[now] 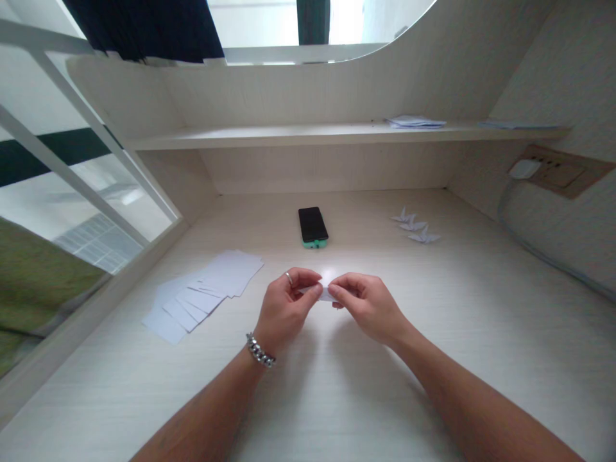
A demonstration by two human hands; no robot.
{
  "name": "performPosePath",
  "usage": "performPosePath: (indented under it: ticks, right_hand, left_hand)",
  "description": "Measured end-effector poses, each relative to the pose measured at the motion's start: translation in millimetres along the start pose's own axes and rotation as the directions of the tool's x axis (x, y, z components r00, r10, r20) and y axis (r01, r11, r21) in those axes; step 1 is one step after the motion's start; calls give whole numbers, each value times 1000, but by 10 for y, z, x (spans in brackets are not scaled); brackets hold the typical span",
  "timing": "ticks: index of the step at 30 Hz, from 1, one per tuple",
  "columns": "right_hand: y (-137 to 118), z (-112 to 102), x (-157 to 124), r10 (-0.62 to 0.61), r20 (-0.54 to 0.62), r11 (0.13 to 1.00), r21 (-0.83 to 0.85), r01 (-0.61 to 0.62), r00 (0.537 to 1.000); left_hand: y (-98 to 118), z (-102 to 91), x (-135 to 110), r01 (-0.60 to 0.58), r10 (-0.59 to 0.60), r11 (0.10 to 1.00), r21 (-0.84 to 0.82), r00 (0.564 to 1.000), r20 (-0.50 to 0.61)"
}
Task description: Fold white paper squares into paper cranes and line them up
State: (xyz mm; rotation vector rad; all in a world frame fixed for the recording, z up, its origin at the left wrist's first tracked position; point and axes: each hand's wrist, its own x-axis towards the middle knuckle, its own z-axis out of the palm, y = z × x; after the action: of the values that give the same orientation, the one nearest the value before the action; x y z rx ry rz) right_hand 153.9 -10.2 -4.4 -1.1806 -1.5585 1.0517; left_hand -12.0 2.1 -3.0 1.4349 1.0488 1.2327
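Observation:
A small folded piece of white paper is held up between my two hands, over the middle of the desk. My left hand, with a ring and a chain bracelet at the wrist, pinches its left end between thumb and fingers. The right end is gripped the same way by my right hand. My fingers hide most of the paper, so its full shape cannot be seen. Several folded paper cranes stand at the back right. Loose white paper sheets lie fanned out to the left of my left hand.
Beyond my hands lies a black phone with a green piece at its near end. A shelf spans the back, bearing a paper stack. On the right, a cable runs from a plug in the wall socket.

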Motion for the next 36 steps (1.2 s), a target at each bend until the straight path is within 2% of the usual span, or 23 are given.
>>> performPosePath:
  ticks: [3,7,11,16,20,25,33,36]
  right_hand:
    - [2,2,0,-10,13,1000,-23,11,1000]
    - [-6,-2,-2,-20,-2,999,-25,20,1000]
    - [5,-2,-14,-46,-42,999,-19,45,998]
    - [18,-10,-11,-58,-11,998,18,58,998]
    - [-19,-25,-11,-100,-5,991,-93,99,995]
    - [-71,-11,-31,-171,-6,952,-261,163,985]
    - [-68,-126,-9,-117,4,956,-271,114,993]
    - [-68,-136,2,-102,-4,969,-226,99,995]
  left_hand:
    - [-5,-3,1,8,-8,1000,-6,1000,14]
    - [7,-3,9,18,-18,1000,-20,999,-37]
    - [4,9,0,-16,17,1000,9,997,-74]
    - [-8,6,-7,-60,65,997,50,994,-91]
    - [-12,-6,-11,-78,86,992,97,994,-75]
    - [-21,14,-33,-115,117,978,175,993,-2]
    - [-9,-23,-4,-71,75,992,107,997,-29]
    - [3,-23,1,-51,55,996,76,997,-46]
